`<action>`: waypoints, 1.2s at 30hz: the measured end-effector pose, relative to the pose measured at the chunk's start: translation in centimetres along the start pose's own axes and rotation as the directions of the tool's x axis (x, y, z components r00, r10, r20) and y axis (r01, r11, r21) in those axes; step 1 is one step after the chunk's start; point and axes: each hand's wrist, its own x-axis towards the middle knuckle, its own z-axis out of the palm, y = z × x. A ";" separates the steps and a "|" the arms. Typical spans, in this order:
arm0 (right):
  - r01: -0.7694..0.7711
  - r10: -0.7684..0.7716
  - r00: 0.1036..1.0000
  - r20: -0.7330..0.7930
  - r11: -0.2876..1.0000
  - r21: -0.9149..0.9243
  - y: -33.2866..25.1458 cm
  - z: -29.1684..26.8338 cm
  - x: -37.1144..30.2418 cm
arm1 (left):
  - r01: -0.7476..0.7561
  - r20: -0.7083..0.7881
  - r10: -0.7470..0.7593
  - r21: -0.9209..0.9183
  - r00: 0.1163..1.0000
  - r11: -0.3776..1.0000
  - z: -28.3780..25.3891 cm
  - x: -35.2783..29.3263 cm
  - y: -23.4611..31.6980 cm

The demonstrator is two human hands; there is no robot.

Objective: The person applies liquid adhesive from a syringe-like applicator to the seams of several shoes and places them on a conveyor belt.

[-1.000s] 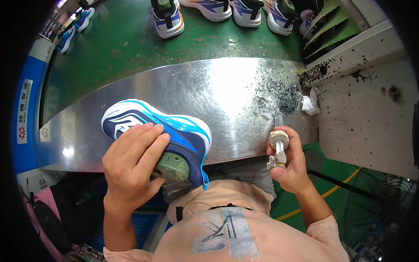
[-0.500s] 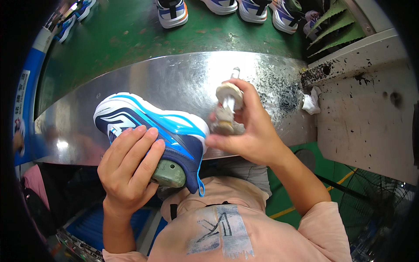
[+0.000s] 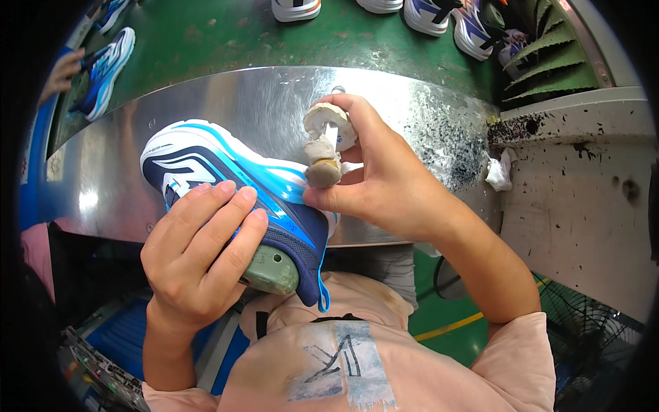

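Note:
My left hand (image 3: pixel 199 254) is wrapped around a navy, blue and white running shoe (image 3: pixel 288 230), fingers across its upper and laces side. The shoe lies tilted on its side, toe to the far left and heel toward me. A green shoe last (image 3: pixel 271 269) fills its opening, and a blue pull loop hangs at the heel. Closed in my right hand (image 3: pixel 384 172) is a hand tool with pale discs on a metal shaft (image 3: pixel 324 147). Its brownish rounded end sits against or just over the white-and-blue midsole near the heel; contact cannot be told. My right thumb is beside the sole.
Under the shoe is a metal worktop (image 3: pixel 226 96) with black residue at right. Beyond it runs a green surface (image 3: pixel 206 48) carrying several shoes (image 3: pixel 429 15). Another person's hand (image 3: pixel 63 72) is near a blue shoe (image 3: pixel 110 72) at left. Crumpled white tissue (image 3: pixel 500 170) lies by the right panel.
My right hand has carried the tool leftward, onto or close over the shoe's midsole. The view has shifted slightly, and another person's hand and a blue shoe show more fully at left.

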 end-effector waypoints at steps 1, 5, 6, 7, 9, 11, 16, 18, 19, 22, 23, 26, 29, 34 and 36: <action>0.004 -0.004 1.000 0.016 1.000 -0.023 -0.2 0.0 0.1 | 0.000 -0.004 0.000 0.007 1.000 1.000 0.1 0.0 0.0; 0.055 -0.043 0.996 0.079 0.986 -0.154 -1.3 -0.1 0.4 | -0.010 -0.017 0.010 0.014 1.000 1.000 0.4 -0.2 -0.2; 0.079 -0.061 0.993 0.097 0.978 -0.193 -1.5 -0.1 0.4 | -0.013 -0.019 0.013 0.015 1.000 1.000 0.4 -0.3 -0.2; 0.153 -0.134 0.986 0.101 0.964 -0.218 -1.3 0.0 0.5 | -0.015 -0.020 0.016 0.015 1.000 1.000 0.4 -0.4 -0.2; 0.296 -0.277 0.955 0.107 0.916 -0.270 -1.1 0.4 0.5 | -0.026 -0.022 0.027 0.021 0.999 0.999 0.4 -0.3 -0.2; 0.321 -0.301 0.947 0.111 0.895 -0.309 -1.0 0.6 0.3 | -0.039 -0.027 0.039 0.025 0.999 0.999 0.5 -0.3 -0.2; 0.301 -0.280 0.953 0.114 0.857 -0.418 -1.2 1.0 0.1 | -0.064 -0.041 0.064 0.015 0.997 0.998 0.6 -0.1 -0.1; 0.369 -0.370 0.925 0.085 0.823 -0.431 -0.2 1.0 0.2 | -0.060 -0.013 0.060 -0.015 0.998 0.998 0.4 0.3 -0.1; 0.382 -0.391 0.918 0.067 0.826 -0.414 0.3 0.9 0.2 | -0.060 0.003 0.060 -0.026 0.998 0.998 0.2 0.5 -0.2; 0.336 -0.366 0.929 -0.045 0.892 -0.303 1.3 0.5 0.1 | -0.058 0.034 0.059 -0.022 0.998 0.998 0.2 0.9 -0.4; 0.234 -0.250 0.966 -0.066 0.954 -0.190 1.4 0.3 -0.2 | -0.053 0.041 0.054 -0.018 0.998 0.998 0.2 1.0 -0.4; 0.208 -0.196 0.956 -0.216 0.978 0.031 2.7 0.3 -1.9 | -0.039 0.073 0.041 -0.022 0.996 0.999 -0.1 1.3 -0.3; 0.141 -0.100 0.955 -0.280 0.981 0.132 4.3 -0.8 -4.2 | -0.026 0.096 0.030 -0.036 0.995 0.999 0.0 1.5 -0.2; 0.036 0.018 0.959 -0.283 0.982 0.185 5.8 -2.0 -9.0 | -0.021 0.114 0.029 -0.068 0.993 0.997 0.0 2.5 -0.5; 0.026 -0.006 0.962 -0.274 0.997 0.069 6.4 -2.5 -10.5 | -0.012 0.129 0.023 -0.087 0.991 0.996 0.1 2.9 -0.6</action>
